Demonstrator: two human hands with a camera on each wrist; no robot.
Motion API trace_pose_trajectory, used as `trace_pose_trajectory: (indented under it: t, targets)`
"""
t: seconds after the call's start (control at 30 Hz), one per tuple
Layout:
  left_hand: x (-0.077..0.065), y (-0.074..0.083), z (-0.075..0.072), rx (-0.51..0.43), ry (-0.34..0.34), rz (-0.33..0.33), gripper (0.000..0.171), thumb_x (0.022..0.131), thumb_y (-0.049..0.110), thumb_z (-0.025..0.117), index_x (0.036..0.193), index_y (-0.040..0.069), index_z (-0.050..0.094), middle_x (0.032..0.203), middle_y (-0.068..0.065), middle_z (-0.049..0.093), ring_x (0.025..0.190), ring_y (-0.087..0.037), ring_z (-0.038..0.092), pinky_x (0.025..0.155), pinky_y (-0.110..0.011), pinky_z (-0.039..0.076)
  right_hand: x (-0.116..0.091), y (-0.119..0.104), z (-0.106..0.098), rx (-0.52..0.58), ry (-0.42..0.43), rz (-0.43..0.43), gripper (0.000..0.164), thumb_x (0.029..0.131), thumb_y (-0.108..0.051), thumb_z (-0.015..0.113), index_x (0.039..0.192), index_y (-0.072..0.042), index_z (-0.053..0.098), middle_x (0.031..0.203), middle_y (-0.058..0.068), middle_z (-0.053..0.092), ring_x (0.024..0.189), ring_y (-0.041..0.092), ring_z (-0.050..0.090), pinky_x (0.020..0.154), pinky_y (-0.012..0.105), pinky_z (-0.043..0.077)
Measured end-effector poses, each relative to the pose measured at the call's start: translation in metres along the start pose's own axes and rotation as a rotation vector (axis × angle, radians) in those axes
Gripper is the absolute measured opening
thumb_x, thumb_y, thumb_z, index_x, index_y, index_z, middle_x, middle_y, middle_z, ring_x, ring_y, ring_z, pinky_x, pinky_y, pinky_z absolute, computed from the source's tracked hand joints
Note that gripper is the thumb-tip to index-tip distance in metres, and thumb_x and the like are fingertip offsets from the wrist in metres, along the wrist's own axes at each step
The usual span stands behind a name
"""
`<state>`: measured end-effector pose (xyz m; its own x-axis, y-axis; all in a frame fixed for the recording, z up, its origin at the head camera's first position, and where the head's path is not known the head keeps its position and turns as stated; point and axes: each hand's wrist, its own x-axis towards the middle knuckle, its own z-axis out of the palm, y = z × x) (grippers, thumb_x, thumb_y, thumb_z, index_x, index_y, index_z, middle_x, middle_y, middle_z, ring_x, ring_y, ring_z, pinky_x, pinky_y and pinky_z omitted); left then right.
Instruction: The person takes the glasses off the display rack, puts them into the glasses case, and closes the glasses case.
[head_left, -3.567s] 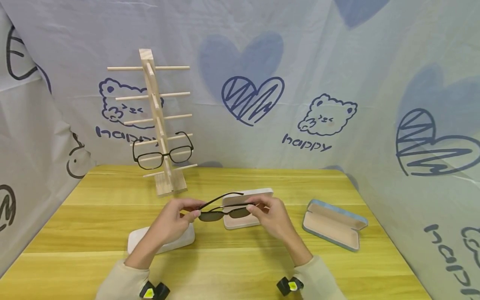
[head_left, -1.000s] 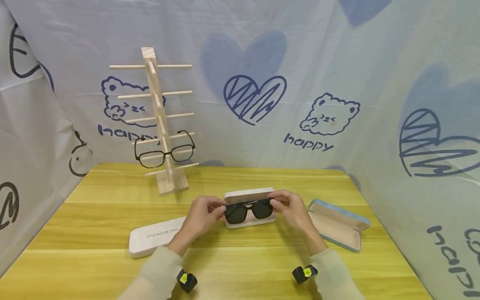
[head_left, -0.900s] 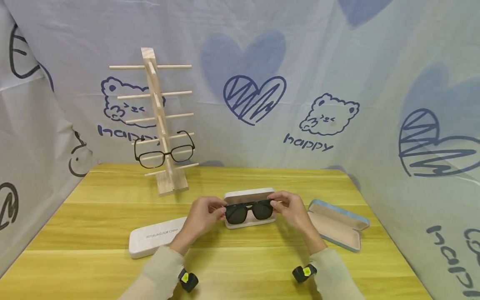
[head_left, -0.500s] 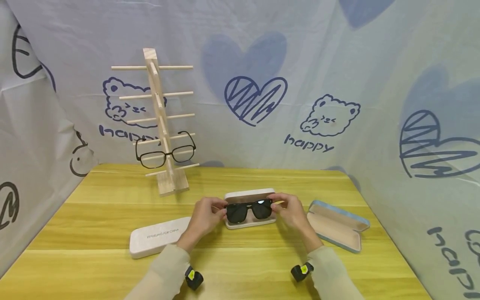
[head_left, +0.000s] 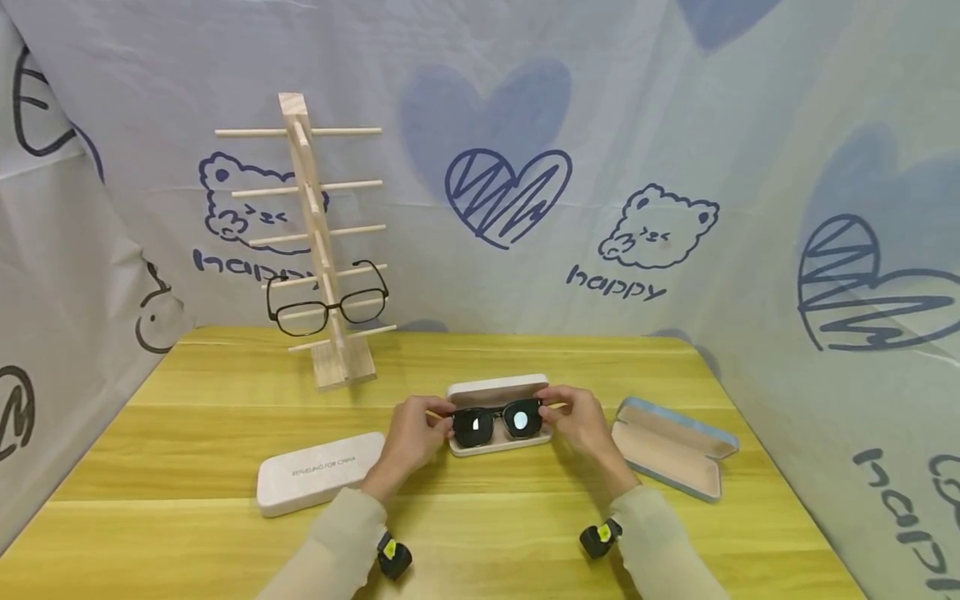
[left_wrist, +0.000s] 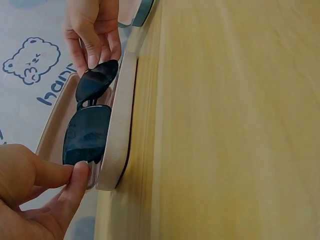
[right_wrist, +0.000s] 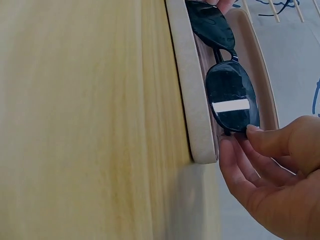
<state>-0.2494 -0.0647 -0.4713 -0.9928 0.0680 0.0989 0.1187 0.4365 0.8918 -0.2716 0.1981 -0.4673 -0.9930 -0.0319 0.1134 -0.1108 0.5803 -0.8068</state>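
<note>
Black sunglasses (head_left: 474, 427) with dark lenses lie within the outline of an open white glasses case (head_left: 498, 386), lenses facing up. My left hand (head_left: 414, 436) pinches their left end between thumb and fingers. At the other end, my right hand (head_left: 581, 421) pinches the frame the same way. Both wrist views show the sunglasses (left_wrist: 87, 132) (right_wrist: 232, 95) at the case's pinkish lining, between its front wall (left_wrist: 120, 125) and raised lid (right_wrist: 255, 60). The folded temples are mostly hidden beneath the lenses.
A closed white case (head_left: 318, 473) with printed lettering lies to the left. An open blue case (head_left: 667, 450) sits on the right. Behind stands a wooden display rack (head_left: 311, 208) carrying black-framed glasses (head_left: 302, 320). A patterned cloth (head_left: 660, 100) hangs beyond the wooden table (head_left: 480, 533).
Earlier the sunglasses were held up with temples spread, left of the open case. They moved right over it, turned lens-up, and now sit lower in it, tilted flatter. Both hands keep hold.
</note>
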Motion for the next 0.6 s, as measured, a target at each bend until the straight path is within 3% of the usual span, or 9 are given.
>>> trace_pose_trajectory:
  t: [0.33,0.6]
  targets:
    - [0.0013,-0.0041,0.0039,0.027,0.020,0.024,0.018,0.091,-0.010,0.067,0.106,-0.007,0.077,0.099,-0.021,0.077,0.071,-0.016,0.073,0.053,-0.018,0.050,0.0018,0.0009,0.0021,-0.042,-0.009,0.015,0.021,0.094,0.001,0.071,0.115,0.001,0.076,0.109,0.021,0.076,0.088,0.029,0.076,0.068,0.029,0.058]
    - [-0.0009,-0.0043,0.0078,0.136,0.070,0.060,0.019,0.087,-0.007,0.071,0.101,0.001,0.081,0.093,-0.013,0.079,0.073,-0.014,0.069,0.059,-0.020,0.051,0.0021,0.0032,0.0052,-0.051,0.007,0.028,0.021,0.093,0.002,0.072,0.113,0.001,0.075,0.107,0.020,0.076,0.089,0.029,0.075,0.073,0.032,0.061]
